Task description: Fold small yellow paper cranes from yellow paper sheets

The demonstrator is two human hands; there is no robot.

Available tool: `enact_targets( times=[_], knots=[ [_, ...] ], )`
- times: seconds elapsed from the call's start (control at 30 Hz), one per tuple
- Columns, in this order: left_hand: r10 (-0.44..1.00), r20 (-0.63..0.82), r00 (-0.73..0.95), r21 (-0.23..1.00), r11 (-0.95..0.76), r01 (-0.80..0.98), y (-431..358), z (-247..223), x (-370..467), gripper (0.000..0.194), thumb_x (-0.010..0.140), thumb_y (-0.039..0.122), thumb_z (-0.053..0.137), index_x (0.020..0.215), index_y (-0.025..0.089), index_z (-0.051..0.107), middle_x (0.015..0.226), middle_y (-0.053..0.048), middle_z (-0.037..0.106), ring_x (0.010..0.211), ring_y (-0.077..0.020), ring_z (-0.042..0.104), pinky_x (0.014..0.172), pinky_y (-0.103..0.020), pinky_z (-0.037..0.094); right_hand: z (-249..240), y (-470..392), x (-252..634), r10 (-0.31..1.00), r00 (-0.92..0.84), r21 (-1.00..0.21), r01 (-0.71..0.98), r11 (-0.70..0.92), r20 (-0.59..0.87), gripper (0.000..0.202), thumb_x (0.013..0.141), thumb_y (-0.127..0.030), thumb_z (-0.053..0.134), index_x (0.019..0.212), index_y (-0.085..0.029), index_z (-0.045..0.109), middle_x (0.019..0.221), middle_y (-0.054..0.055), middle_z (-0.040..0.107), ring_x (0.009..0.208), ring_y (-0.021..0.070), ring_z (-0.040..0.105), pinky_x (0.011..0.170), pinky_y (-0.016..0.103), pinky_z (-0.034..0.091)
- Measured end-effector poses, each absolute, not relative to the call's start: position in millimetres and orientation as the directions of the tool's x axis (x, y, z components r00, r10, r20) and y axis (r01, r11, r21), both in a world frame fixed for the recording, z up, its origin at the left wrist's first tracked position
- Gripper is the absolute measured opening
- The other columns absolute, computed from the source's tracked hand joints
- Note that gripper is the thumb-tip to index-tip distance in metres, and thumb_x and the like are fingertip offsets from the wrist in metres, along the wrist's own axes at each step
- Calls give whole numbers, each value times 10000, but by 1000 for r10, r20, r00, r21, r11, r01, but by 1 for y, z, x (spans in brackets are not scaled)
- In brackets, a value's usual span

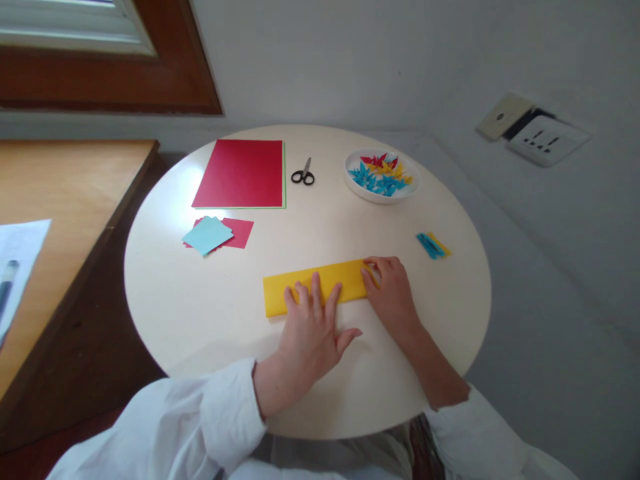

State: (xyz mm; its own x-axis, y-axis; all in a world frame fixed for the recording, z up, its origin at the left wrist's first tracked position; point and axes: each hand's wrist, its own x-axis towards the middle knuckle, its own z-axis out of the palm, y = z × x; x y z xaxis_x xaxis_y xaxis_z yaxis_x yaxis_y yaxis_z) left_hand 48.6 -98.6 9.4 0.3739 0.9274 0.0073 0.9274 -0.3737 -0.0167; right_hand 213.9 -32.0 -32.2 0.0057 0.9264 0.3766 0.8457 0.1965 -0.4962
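A long folded strip of yellow paper (276, 295) lies slightly slanted on the round white table (220, 320). My left hand (313, 327) rests on its middle with the fingers spread flat and the thumb out to the right. At the strip's right end, the thumb and fingers of my right hand (393, 293) pinch the paper's edge. The fingertips of that hand partly cover the corner.
Red sheets (243, 173), with green beneath, lie at the back left, near black-handled scissors (303, 176). Small light-blue and red paper squares (207, 235) are in front. A white dish (373, 196) holds folded paper stars; blue and yellow strips (431, 245) lie at right.
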Motion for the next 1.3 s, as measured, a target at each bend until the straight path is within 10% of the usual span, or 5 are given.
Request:
enact_targets(
  times=[0.53,0.8,1.3],
  knots=[
    [912,-32,409,11,-409,913,-96,17,48,572,844,611,388,1366,377,393,1368,-182,463,1096,-419,503,839,-583,361,-26,-36,214,912,55,-543,818,192,407,177,825,-212,474,945,-164,595,914,111,580,843,234,551,758,401,489],
    [914,-39,405,-33,-406,913,-97,12,49,591,854,597,389,1399,377,324,1401,-187,424,1102,-405,501,869,-584,333,-10,-82,207,716,-369,-177,807,563,592,197,896,-102,395,1021,-145,541,880,80,679,828,178,627,762,334,484],
    [904,-83,419,-68,-425,903,-96,15,49,587,868,595,335,1409,369,302,1407,-238,392,1090,-441,517,812,-553,371,-16,-104,213,767,-434,-91,842,532,472,299,915,-107,377,1187,-131,499,1061,93,704,994,175,652,953,409,416]
  ],
)
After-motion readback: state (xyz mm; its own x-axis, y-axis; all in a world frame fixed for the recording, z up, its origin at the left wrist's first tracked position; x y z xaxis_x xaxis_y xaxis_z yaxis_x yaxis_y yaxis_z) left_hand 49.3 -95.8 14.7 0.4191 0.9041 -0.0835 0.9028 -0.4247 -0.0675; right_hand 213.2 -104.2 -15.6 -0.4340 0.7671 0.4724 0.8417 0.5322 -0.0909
